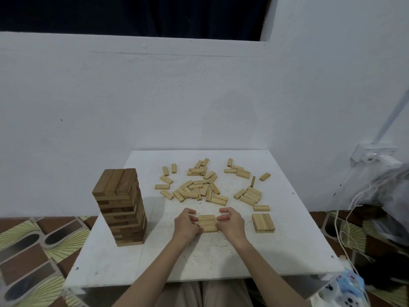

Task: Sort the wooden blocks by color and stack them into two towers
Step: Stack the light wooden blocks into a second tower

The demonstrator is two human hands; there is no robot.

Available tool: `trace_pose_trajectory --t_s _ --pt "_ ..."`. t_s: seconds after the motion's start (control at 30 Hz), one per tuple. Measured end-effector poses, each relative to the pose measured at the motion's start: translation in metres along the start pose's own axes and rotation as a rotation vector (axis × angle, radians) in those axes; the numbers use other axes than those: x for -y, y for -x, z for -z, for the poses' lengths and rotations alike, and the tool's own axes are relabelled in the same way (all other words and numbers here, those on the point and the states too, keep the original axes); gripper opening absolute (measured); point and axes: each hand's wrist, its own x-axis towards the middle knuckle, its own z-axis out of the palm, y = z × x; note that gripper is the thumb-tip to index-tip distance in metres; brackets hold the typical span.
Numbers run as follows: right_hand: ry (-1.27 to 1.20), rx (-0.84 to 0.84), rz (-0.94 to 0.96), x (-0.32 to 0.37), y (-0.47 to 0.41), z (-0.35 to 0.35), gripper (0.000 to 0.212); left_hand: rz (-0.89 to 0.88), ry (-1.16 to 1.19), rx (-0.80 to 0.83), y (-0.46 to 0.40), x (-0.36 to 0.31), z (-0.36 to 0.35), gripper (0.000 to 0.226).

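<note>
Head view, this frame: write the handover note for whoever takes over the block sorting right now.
Left hand and right hand: fingers curled against opposite ends of a small row of three light wooden blocks, squaring it on the white square tabletop.
Done: tall dark brown wooden block tower stands at the table's left.
Also: a flat set of light blocks lies right of the hands.
Left: the scattered pile of loose light wooden blocks behind the hands remains unstacked; the light tower is barely begun.

tall dark wooden block tower [120, 206] at left on white square table [221, 258], scattered pale wooden blocks [199, 187] behind, small pale block layer [263, 222] at right
</note>
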Motion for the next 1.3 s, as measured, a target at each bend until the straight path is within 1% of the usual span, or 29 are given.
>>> trace_pose_trajectory --t_s 0.1,0.2,0.43,0.87,1.3 --pt "-0.008 0.012 -0.002 0.0004 0.0015 0.0008 0.035 -0.005 0.008 0.003 -0.0004 0.0005 -0.0010 0.052" --pt "-0.011 -0.010 -0.004 0.0003 0.0023 0.0041 0.032 -0.003 0.013 0.009 -0.0006 0.0006 -0.0007 0.052" --pt "-0.012 0.017 -0.001 -0.0001 0.0032 0.0003 0.038 -0.009 0.032 0.005 -0.0008 0.0030 0.0029 0.050" --pt "-0.033 -0.023 0.001 0.0034 0.0043 0.0005 0.035 -0.021 0.033 -0.007 0.0014 0.0012 0.0029 0.047" --pt "-0.046 -0.021 0.011 0.0028 0.0078 0.0021 0.034 -0.007 0.043 -0.009 0.0046 -0.0013 0.0017 0.046"
